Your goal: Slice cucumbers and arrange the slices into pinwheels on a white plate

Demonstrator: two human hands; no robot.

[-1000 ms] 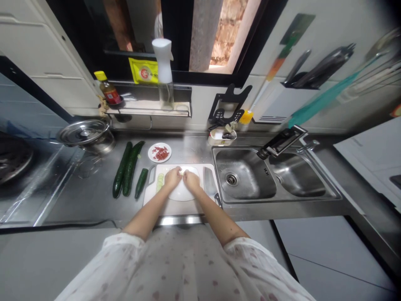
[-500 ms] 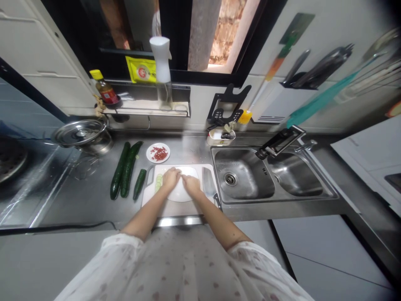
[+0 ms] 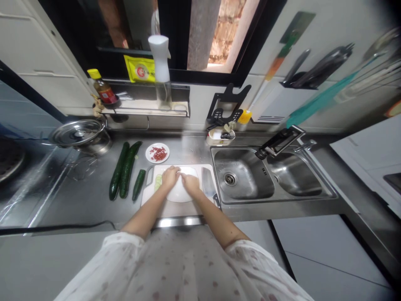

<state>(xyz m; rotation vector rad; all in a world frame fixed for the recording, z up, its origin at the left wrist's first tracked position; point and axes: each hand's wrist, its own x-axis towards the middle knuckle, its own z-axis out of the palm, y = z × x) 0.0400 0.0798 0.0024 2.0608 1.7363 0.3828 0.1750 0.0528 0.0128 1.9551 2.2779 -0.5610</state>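
Note:
My left hand (image 3: 170,177) and my right hand (image 3: 190,184) meet over a white plate (image 3: 180,195), thumbs and fingers drawn together near its far side. Whatever lies between the fingertips is too small to make out. Under the plate is a pale cutting board (image 3: 171,210). Pale green cucumber slices (image 3: 158,182) lie on the board left of my left hand. A broad-bladed knife (image 3: 207,180) rests at the board's right side, its black handle toward me. Left of the board are two long cucumbers (image 3: 123,173) and a shorter cucumber piece (image 3: 138,184).
Behind the board stands a small white plate (image 3: 148,157) with chopped red bits (image 3: 159,154). A double sink (image 3: 244,194) with a black faucet (image 3: 272,144) is to the right. A lidded steel pot (image 3: 81,133) sits back left. A wall shelf (image 3: 140,109) carries bottles.

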